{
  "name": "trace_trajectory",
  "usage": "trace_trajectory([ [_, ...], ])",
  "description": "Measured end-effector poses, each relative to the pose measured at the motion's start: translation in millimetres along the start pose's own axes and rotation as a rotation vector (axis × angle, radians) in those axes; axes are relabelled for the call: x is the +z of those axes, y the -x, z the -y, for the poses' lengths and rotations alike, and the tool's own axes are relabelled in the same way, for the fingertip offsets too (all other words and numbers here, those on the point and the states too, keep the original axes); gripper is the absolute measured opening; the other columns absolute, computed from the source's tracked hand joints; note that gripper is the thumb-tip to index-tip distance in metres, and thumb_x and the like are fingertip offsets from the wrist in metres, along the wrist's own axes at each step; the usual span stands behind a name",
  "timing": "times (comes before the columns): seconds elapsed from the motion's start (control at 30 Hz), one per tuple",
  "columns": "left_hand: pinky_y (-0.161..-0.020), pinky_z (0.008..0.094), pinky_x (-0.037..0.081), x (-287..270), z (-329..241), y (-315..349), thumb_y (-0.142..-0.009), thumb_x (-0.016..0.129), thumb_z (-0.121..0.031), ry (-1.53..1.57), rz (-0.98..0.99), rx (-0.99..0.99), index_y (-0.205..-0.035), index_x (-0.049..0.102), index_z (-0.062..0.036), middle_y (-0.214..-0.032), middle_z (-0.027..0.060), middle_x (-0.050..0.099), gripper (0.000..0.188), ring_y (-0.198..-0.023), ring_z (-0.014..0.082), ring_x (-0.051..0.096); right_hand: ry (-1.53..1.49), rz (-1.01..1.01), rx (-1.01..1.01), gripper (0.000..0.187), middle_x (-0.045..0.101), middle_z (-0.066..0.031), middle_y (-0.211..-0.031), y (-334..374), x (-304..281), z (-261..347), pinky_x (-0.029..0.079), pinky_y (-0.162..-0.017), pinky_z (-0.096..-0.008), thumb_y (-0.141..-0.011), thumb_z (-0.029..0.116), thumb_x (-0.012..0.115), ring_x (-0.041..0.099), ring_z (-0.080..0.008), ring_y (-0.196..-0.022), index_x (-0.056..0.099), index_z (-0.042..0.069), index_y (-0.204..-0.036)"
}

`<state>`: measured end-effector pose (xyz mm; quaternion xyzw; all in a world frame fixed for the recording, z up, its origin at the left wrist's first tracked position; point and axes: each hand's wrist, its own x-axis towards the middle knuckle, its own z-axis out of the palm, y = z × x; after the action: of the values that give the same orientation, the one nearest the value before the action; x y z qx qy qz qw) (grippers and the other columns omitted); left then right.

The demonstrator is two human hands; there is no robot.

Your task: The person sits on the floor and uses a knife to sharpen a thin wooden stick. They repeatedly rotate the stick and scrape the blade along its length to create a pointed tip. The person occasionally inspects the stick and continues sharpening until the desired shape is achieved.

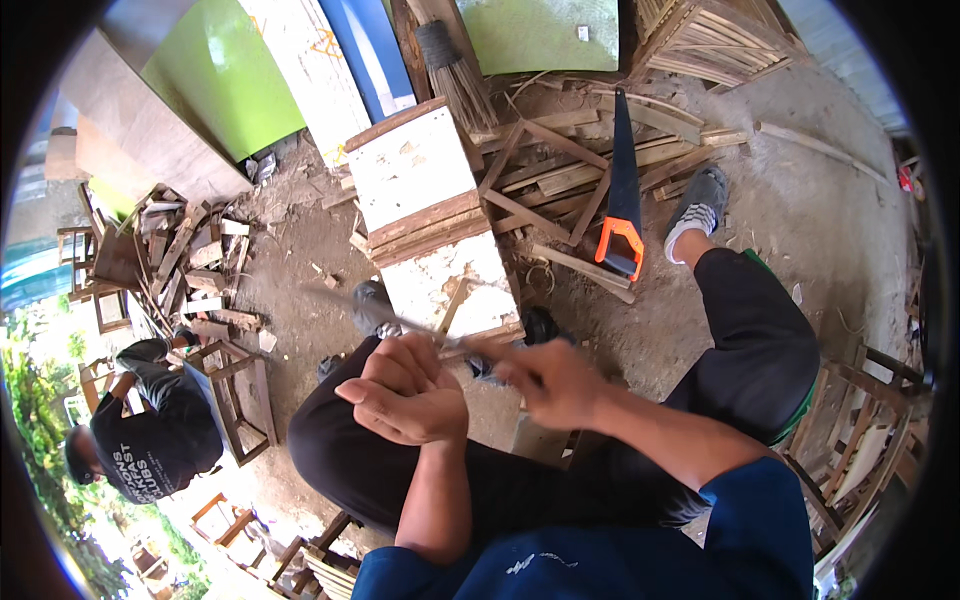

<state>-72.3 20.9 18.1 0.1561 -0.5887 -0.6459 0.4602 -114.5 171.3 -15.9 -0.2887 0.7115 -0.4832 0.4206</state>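
My right hand [550,382] is wrapped round the brownish handle end of a long thin tool [412,324]. Its narrow, blade-like length slants up and to the left, smeared by motion, so its exact kind is unclear. Beside it, my left hand [408,392] is closed, with the fingers curled in and the thumb lying outward. Whatever those fingers hold, if anything, is hidden. Just beyond both hands is a low wooden bench [410,190] with a worn white top. A short wood strip [454,306] lies on its near part.
An orange-handled handsaw [622,190] leans over loose wood strips [570,180] right of the bench. A broom [455,75] stands behind. Scrap wood [180,255] is heaped at left, near another person [155,440] and a wooden frame [240,400]. Coloured panels [220,70] stand at the back.
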Motion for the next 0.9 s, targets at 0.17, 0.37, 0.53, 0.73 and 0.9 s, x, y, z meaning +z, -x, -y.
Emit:
trace_trajectory([
  [0.17,-0.041,0.0261,0.015,-0.9,5.0,-5.6,-0.116,0.030,-0.037,0.072,-0.119,-0.006,-0.061,0.026,-0.0164,-0.055,-0.0045,0.020,0.059,-0.045,0.0079,0.015,-0.010,-0.056,-0.052,0.041,0.068,-0.0194,-0.077,-4.1,-1.3,-2.4,0.053,-0.064,-0.0413,-0.107,0.026,0.054,0.068,-0.0363,-0.066,0.058,0.021,-0.148],
  [0.37,-0.041,0.0259,0.015,-4.5,10.2,-17.9,-0.116,0.031,-0.037,0.096,-0.253,-0.037,-0.062,0.025,-0.0166,-0.055,-0.0042,0.020,0.058,-0.045,0.0072,0.014,0.036,-0.069,-0.085,0.041,0.067,-0.0197,-0.076,-10.4,-2.0,-0.1,0.053,-0.063,-0.0421,-0.108,0.027,0.053,0.068,-0.0374,-0.066,0.058,0.021,-0.148],
  [0.53,-0.041,0.0260,0.014,-3.4,9.9,-20.3,-0.116,0.032,-0.038,0.041,-0.029,0.124,-0.062,0.024,-0.0170,-0.055,-0.0043,0.020,0.058,-0.044,0.0076,0.015,0.066,-0.036,-0.049,0.042,0.065,-0.0208,-0.074,-13.1,-2.2,-2.4,0.051,-0.061,-0.0422,-0.107,0.026,0.054,0.066,-0.0379,-0.063,0.057,0.022,-0.149],
  [0.73,-0.039,0.0244,0.016,-7.5,9.8,-21.4,-0.116,0.030,-0.040,0.090,-0.081,0.040,-0.062,0.026,-0.0152,-0.055,-0.0044,0.022,0.059,-0.044,0.0074,0.016,0.073,-0.045,-0.125,0.041,0.062,-0.0206,-0.069,-19.2,-3.1,-6.3,0.050,-0.059,-0.0429,-0.108,0.024,0.054,0.062,-0.0354,-0.058,0.058,0.022,-0.148],
  [0.9,-0.039,0.0245,0.016,-13.2,12.4,-25.4,-0.116,0.031,-0.041,0.106,-0.192,-0.008,-0.062,0.025,-0.0156,-0.055,-0.0048,0.022,0.059,-0.044,0.0077,0.016,0.100,-0.044,-0.040,0.042,0.062,-0.0204,-0.069,-21.7,-1.5,-4.0,0.052,-0.062,-0.0409,-0.107,0.023,0.055,0.064,-0.0354,-0.060,0.057,0.020,-0.149],
])
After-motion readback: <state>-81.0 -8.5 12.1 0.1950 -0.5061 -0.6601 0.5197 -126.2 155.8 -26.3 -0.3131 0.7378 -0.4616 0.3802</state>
